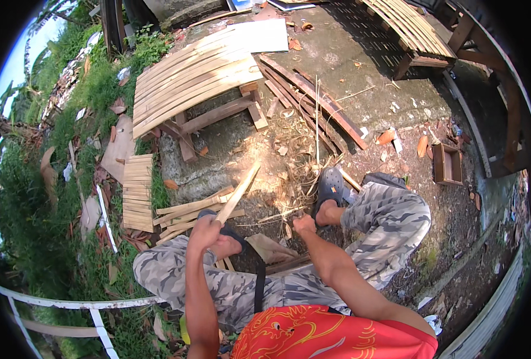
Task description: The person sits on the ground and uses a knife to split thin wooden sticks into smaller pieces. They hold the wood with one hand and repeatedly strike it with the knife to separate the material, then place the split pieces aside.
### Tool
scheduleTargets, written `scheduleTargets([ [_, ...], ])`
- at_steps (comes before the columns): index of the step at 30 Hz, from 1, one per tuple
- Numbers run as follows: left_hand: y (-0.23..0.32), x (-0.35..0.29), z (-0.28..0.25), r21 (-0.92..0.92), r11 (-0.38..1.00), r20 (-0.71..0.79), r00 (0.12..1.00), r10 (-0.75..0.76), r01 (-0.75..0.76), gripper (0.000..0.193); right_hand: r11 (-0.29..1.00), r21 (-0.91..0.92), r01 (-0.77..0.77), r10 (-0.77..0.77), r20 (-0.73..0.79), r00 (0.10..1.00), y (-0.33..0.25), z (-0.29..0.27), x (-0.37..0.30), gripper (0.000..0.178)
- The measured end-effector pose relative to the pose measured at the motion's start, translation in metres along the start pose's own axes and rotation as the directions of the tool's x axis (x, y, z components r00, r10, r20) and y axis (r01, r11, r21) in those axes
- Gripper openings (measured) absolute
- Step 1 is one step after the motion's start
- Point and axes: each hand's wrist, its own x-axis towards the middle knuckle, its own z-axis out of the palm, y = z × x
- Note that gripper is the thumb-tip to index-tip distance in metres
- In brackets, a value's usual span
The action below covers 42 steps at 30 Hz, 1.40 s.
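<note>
My left hand [204, 234] is closed around the lower end of a pale bamboo slat [240, 190], which tilts up and away to the right. My right hand [304, 224] is a fist between my feet, near the right sandal [330, 184]. A small dark bit shows at its knuckles, but I cannot make out what it holds. Several loose slats [184, 210] lie on the ground beside my left foot. Dry shavings [289, 155] are scattered on the ground beyond my hands.
A slatted bench [196, 81] stands ahead on the left, with a small slatted panel [138, 192] near it. Dark wooden planks [319, 99] lie ahead. At the right are another slatted bench [412, 27] and a small wooden box [447, 163]. A white metal frame [86, 304] stands at lower left.
</note>
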Motion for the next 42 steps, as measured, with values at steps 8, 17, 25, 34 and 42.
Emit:
scheduleTargets([
  [8,0.016,0.030,0.013,-0.077,0.966,-0.187,0.955,0.230,-0.247,0.037,0.993,-0.012,0.119,-0.119,-0.069,0.990,-0.003,0.009,0.038,0.046],
  [17,0.057,0.030,0.032,-0.035,0.948,-0.523,0.814,0.253,-0.317,0.044,0.976,-0.014,0.218,-0.218,-0.048,0.975,-0.044,-0.008,-0.009,0.047],
  [25,0.059,0.049,0.023,-0.390,0.868,-0.386,0.910,0.150,-0.308,0.053,0.791,0.106,0.603,-0.609,0.045,0.792,-0.104,-0.017,-0.032,0.035],
  [34,0.021,0.060,-0.007,-0.477,0.794,-0.380,0.903,0.200,-0.376,0.046,0.788,-0.084,0.610,-0.607,0.060,0.793,-0.107,-0.014,0.016,0.035],
  [42,0.010,0.063,-0.009,-0.549,0.791,-0.316,0.943,0.101,-0.269,0.047,0.855,-0.160,0.494,-0.479,0.124,0.869,-0.105,-0.011,0.013,0.040],
])
